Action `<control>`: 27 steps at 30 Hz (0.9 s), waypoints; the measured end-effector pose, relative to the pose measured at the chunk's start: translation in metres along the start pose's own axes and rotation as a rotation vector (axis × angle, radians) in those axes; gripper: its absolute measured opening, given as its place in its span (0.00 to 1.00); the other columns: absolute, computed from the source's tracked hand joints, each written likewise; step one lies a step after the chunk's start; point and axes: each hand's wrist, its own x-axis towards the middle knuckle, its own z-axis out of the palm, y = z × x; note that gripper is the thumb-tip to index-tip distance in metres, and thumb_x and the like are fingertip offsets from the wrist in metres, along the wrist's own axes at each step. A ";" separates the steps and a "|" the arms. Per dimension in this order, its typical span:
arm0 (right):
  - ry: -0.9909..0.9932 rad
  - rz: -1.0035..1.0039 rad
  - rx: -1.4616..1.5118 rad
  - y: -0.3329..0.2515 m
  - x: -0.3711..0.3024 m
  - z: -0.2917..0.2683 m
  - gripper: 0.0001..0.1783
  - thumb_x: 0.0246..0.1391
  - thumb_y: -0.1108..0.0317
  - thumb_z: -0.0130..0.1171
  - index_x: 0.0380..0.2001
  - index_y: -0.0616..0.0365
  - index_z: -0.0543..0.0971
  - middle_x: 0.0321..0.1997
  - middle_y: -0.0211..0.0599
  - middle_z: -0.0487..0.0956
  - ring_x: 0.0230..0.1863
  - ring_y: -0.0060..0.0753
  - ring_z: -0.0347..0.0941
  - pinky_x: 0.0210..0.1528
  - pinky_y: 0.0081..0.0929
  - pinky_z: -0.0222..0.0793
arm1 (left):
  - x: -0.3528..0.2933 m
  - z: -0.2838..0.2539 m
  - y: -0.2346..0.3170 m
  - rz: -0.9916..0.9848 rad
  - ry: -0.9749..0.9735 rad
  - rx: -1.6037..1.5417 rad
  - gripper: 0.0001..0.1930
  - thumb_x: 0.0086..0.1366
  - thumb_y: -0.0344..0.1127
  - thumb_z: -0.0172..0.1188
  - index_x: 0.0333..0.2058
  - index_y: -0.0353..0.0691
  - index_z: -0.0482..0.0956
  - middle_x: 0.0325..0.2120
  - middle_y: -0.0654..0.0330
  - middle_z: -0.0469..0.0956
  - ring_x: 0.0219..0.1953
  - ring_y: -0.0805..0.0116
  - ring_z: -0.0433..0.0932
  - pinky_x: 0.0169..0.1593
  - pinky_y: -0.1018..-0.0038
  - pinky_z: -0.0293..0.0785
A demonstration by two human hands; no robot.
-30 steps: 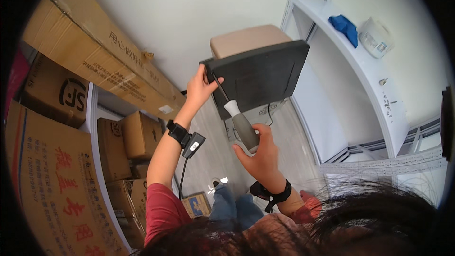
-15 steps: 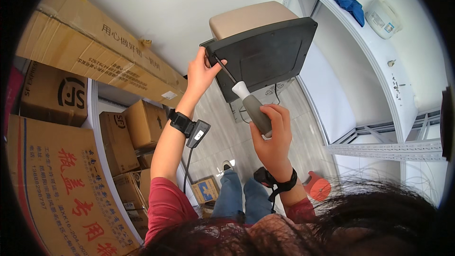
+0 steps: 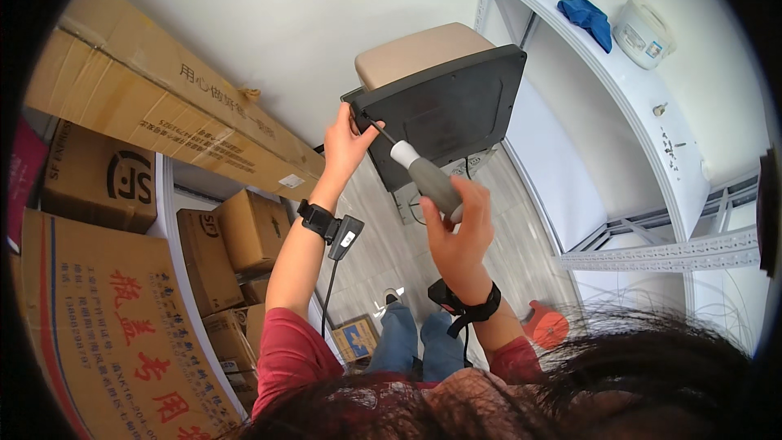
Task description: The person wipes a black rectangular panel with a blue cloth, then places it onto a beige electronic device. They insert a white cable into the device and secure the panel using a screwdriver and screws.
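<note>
In front of me a flat black panel (image 3: 468, 98) is tilted up, with a beige, rounded box-like body (image 3: 423, 55) behind it. My left hand (image 3: 349, 151) grips the panel's near-left corner, its thumb on the face beside a screwdriver tip. The screwdriver (image 3: 432, 182) has a dark shaft, a white collar and a grey handle. Its shaft slants to the panel's corner; whether the tip sits in a screw is too small to tell. My right hand (image 3: 463, 240) is closed round the handle's rear end. Both wrists wear black straps with small devices.
Cardboard boxes (image 3: 98, 301) fill the left side, with a long carton (image 3: 187, 90) above. On the right, a white shelf (image 3: 562, 12) holds a blue cloth (image 3: 586, 20), a white tub (image 3: 642, 33) and scattered small hardware (image 3: 672, 147). A red round object (image 3: 546, 326) lies on the floor.
The view has shifted slightly, so the panel and both hands appear a little lower and further left. My right hand's fingers have shifted on the screwdriver handle; the left keeps its hold.
</note>
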 end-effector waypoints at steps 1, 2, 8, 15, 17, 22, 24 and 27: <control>0.000 0.021 -0.050 -0.004 0.004 -0.001 0.25 0.43 0.65 0.69 0.44 0.61 0.71 0.37 0.42 0.73 0.24 0.39 0.73 0.21 0.27 0.67 | 0.001 -0.001 0.000 -0.018 -0.005 -0.005 0.24 0.50 0.43 0.70 0.27 0.38 0.61 0.12 0.65 0.62 0.16 0.77 0.59 0.21 0.77 0.59; -0.020 -0.038 -0.090 -0.002 0.004 0.001 0.25 0.43 0.65 0.69 0.44 0.60 0.71 0.37 0.42 0.73 0.24 0.38 0.72 0.20 0.27 0.67 | 0.002 -0.001 0.000 -0.036 -0.010 -0.010 0.25 0.50 0.44 0.70 0.26 0.38 0.61 0.12 0.66 0.62 0.17 0.77 0.60 0.21 0.77 0.60; -0.062 -0.216 -0.134 -0.007 0.008 0.001 0.26 0.42 0.66 0.69 0.46 0.57 0.72 0.35 0.40 0.75 0.22 0.33 0.71 0.20 0.25 0.67 | 0.004 -0.001 0.000 -0.016 -0.017 0.017 0.25 0.50 0.46 0.70 0.27 0.38 0.61 0.13 0.63 0.64 0.17 0.75 0.62 0.22 0.76 0.62; -0.088 -0.380 -0.135 -0.003 0.026 0.001 0.23 0.38 0.67 0.71 0.40 0.59 0.76 0.39 0.37 0.76 0.24 0.32 0.72 0.22 0.24 0.68 | 0.002 0.002 -0.002 -0.027 0.009 0.029 0.26 0.50 0.46 0.70 0.27 0.38 0.60 0.12 0.62 0.64 0.16 0.74 0.63 0.21 0.75 0.63; -0.096 -0.243 -0.110 -0.007 0.024 -0.001 0.24 0.36 0.69 0.71 0.40 0.59 0.76 0.39 0.38 0.76 0.26 0.34 0.74 0.23 0.24 0.69 | 0.002 0.002 -0.004 -0.019 0.001 0.050 0.26 0.50 0.46 0.70 0.27 0.38 0.59 0.12 0.62 0.64 0.15 0.73 0.63 0.21 0.75 0.63; -0.218 -0.234 -0.013 -0.016 0.027 -0.007 0.29 0.36 0.72 0.71 0.45 0.60 0.73 0.38 0.43 0.77 0.30 0.39 0.77 0.26 0.26 0.72 | 0.002 0.002 -0.002 -0.008 0.007 0.040 0.27 0.50 0.47 0.70 0.27 0.38 0.59 0.12 0.61 0.65 0.15 0.73 0.63 0.21 0.74 0.63; -0.235 -0.322 -0.013 -0.011 0.029 -0.004 0.30 0.37 0.72 0.71 0.47 0.61 0.71 0.38 0.45 0.77 0.30 0.39 0.77 0.27 0.26 0.73 | 0.002 0.002 -0.003 -0.004 0.009 0.035 0.27 0.50 0.47 0.70 0.27 0.38 0.59 0.12 0.61 0.65 0.15 0.72 0.64 0.20 0.74 0.63; -0.108 -0.353 -0.032 -0.006 0.032 0.008 0.29 0.41 0.69 0.69 0.48 0.62 0.71 0.39 0.43 0.76 0.25 0.35 0.75 0.22 0.26 0.69 | 0.002 0.004 -0.004 0.006 0.017 0.049 0.26 0.50 0.46 0.70 0.28 0.39 0.59 0.12 0.62 0.66 0.15 0.70 0.64 0.20 0.73 0.63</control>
